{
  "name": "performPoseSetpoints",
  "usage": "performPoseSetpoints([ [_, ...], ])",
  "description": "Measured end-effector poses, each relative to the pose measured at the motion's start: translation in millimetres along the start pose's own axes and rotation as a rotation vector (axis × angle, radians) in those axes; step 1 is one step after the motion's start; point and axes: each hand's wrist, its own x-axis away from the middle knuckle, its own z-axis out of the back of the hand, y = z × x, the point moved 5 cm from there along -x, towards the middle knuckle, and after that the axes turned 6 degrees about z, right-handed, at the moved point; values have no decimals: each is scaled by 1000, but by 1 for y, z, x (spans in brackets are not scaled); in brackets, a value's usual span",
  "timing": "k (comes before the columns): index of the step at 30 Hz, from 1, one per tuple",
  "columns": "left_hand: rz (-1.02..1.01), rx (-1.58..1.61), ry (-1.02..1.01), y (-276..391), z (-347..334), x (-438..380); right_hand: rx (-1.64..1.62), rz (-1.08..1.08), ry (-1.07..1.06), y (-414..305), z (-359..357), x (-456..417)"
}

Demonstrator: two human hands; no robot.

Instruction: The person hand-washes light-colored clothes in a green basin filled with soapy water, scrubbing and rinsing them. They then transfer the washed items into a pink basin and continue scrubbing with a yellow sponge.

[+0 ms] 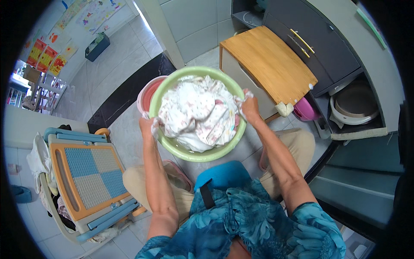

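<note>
A round green plastic basin (197,158) stands on the tiled floor before me, holding wet white cloth (194,106) with a small print and some water. My left hand (150,125) is at the basin's left rim, closed on a bunched end of the cloth. Across from it, my right hand (248,106) grips another bunched part of the cloth over the right rim. Between my hands the cloth lies heaped in the basin. A pink basin (142,98) stands partly hidden behind the green one's left side.
A wooden-topped cabinet (265,58) stands at the upper right, beside dark drawers with a gold handle (302,41). A folded orange and blue plastic item (93,174) and a laundry basket (43,187) are at the left. A bright pink basin (304,109) lies under the wooden top.
</note>
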Motion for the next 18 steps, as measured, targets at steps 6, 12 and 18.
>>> performPoseSetpoints([
  [6, 155, -75, 39, -186, -24, -45, 70, -95, -62, 82, -67, 45],
  [12, 280, -180, -47, -227, -85, -31, 12, -363, -65, 190, -111, 81],
  [18, 182, -442, -57, -272, -109, -67, -66, -566, -93, 234, -137, 106],
])
